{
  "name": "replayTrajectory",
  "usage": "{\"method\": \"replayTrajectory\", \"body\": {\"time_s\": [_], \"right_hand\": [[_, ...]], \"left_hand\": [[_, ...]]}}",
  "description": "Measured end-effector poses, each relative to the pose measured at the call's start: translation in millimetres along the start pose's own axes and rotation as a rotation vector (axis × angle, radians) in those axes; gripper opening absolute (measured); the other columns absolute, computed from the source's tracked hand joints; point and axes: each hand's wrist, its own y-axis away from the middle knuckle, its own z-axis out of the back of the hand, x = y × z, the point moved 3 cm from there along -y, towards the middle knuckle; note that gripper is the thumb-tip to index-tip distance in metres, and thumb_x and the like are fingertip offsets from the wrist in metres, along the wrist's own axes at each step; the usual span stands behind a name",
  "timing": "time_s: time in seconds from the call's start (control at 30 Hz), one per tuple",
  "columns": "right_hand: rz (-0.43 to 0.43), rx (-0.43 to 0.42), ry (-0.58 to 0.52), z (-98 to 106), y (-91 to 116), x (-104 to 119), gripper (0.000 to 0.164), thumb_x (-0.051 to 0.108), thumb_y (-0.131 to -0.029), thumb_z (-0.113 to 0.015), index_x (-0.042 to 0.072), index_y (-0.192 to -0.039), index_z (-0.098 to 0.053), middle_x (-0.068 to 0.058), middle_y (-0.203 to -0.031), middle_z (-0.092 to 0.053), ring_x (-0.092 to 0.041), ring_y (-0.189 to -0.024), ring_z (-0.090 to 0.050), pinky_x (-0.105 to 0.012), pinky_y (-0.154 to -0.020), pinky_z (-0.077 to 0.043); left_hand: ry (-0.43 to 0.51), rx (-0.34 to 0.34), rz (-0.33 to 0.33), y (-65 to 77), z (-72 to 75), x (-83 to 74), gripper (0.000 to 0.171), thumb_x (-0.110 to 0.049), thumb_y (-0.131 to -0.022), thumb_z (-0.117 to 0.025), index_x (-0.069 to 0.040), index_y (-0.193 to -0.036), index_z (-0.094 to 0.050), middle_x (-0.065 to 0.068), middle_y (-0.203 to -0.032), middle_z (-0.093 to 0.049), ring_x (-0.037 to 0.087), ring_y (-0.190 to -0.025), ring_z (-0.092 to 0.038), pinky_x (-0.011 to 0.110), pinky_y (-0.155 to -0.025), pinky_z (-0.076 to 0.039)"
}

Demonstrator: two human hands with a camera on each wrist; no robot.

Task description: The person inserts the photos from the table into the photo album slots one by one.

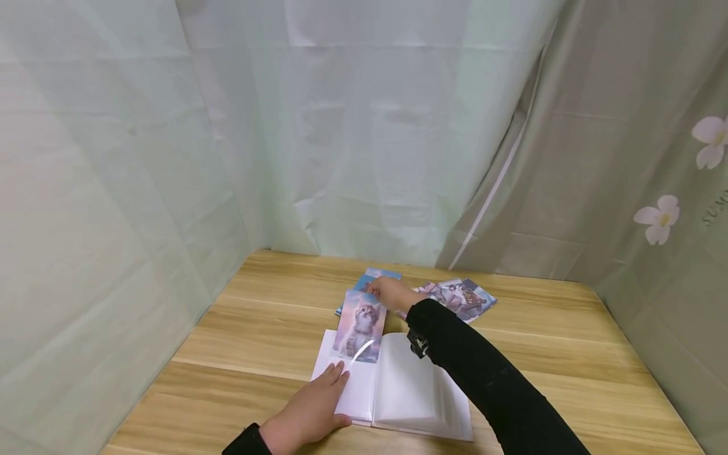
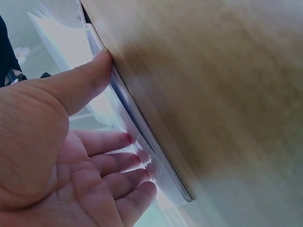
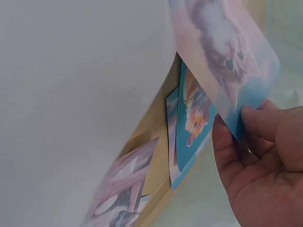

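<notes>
An open photo album [image 1: 406,379] with white pages and clear sleeves lies on the table. My right hand [image 1: 395,294] pinches the upper right corner of a photo card of a kitten [image 1: 362,322], also seen up close in the right wrist view. The card's lower part lies over the left page, where a bright glare line crosses it; I cannot tell how much is inside a sleeve. My left hand [image 1: 315,404] rests on that page with fingers extended. In the left wrist view its thumb [image 2: 97,73] touches the album's edge.
Blue-edged cards [image 1: 380,273] lie behind the kitten card; one shows an orange animal [image 3: 196,123]. More picture cards [image 1: 463,297] spread at the back right. Curtains [image 1: 370,139] hang around the wooden table [image 1: 244,354].
</notes>
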Motion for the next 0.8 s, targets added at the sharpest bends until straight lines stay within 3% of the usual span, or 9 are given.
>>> {"method": "replayTrajectory", "body": {"time_s": [0.17, 0.27, 0.37, 0.47, 0.57, 0.63, 0.8], "right_hand": [[-0.013, 0.015, 0.001, 2, 9, 11, 0.034, -0.007, -0.102, -0.046, 0.006, -0.118, -0.072, -0.011, -0.126, -0.068, -0.026, -0.123, -0.058, -0.032, -0.092, -0.049], [0.038, 0.027, -0.004, 3, 11, 16, 0.03, -0.011, -0.1, -0.044, 0.003, -0.1, -0.071, -0.011, -0.126, -0.068, -0.026, -0.126, -0.057, -0.029, -0.077, -0.041], [0.091, 0.054, -0.026, 3, 12, 20, 0.026, -0.013, -0.099, -0.043, -0.001, -0.076, -0.049, -0.013, -0.114, -0.069, -0.028, -0.127, -0.056, -0.031, -0.07, -0.032], [0.096, 0.088, -0.041, 1, 12, 21, 0.028, -0.014, -0.099, -0.042, -0.001, -0.074, -0.036, -0.017, -0.124, -0.067, -0.031, -0.138, -0.046, -0.032, -0.072, -0.03], [0.091, 0.098, -0.034, -2, 11, 20, 0.026, -0.015, -0.098, -0.041, -0.003, -0.077, -0.05, -0.021, -0.142, -0.055, -0.034, -0.144, -0.036, -0.033, -0.081, -0.038], [0.089, 0.096, -0.003, -3, 10, 19, 0.027, -0.014, -0.098, -0.041, -0.003, -0.088, -0.064, -0.02, -0.143, -0.054, -0.033, -0.143, -0.038, -0.031, -0.089, -0.042], [0.091, 0.102, 0.038, -5, 12, 21, 0.033, -0.014, -0.098, -0.043, -0.001, -0.105, -0.073, -0.019, -0.143, -0.054, -0.033, -0.142, -0.039, -0.031, -0.085, -0.047]], "left_hand": [[0.003, -0.001, 0.001, 0.4, -0.6, 0.8, 0.078, -0.037, -0.084, -0.079, 0.009, -0.14, -0.05, 0.027, -0.15, -0.043, 0.044, -0.138, -0.041, 0.055, -0.108, -0.04], [0.004, -0.004, -0.002, 0.5, -1.7, 1.3, 0.078, -0.037, -0.084, -0.079, 0.009, -0.14, -0.051, 0.026, -0.15, -0.043, 0.044, -0.138, -0.042, 0.054, -0.108, -0.04], [0.004, -0.004, -0.003, 0.3, -1.5, 1.3, 0.078, -0.037, -0.084, -0.079, 0.009, -0.14, -0.051, 0.027, -0.15, -0.043, 0.044, -0.137, -0.042, 0.054, -0.108, -0.041], [0.012, -0.006, -0.007, 0.3, -1.4, 1.2, 0.078, -0.037, -0.084, -0.079, 0.01, -0.14, -0.05, 0.028, -0.15, -0.043, 0.045, -0.137, -0.041, 0.055, -0.107, -0.041], [0.02, -0.008, -0.008, 0.9, -1.0, 0.7, 0.079, -0.036, -0.084, -0.079, 0.01, -0.14, -0.05, 0.028, -0.15, -0.042, 0.045, -0.138, -0.041, 0.056, -0.107, -0.041], [0.026, -0.01, -0.008, 1.3, -0.7, 0.4, 0.079, -0.036, -0.084, -0.079, 0.01, -0.14, -0.049, 0.029, -0.15, -0.041, 0.046, -0.138, -0.041, 0.055, -0.107, -0.041], [0.051, -0.008, -0.003, 1.8, 0.3, -0.3, 0.079, -0.034, -0.084, -0.08, 0.011, -0.141, -0.048, 0.03, -0.151, -0.039, 0.046, -0.139, -0.039, 0.055, -0.108, -0.04]]}}
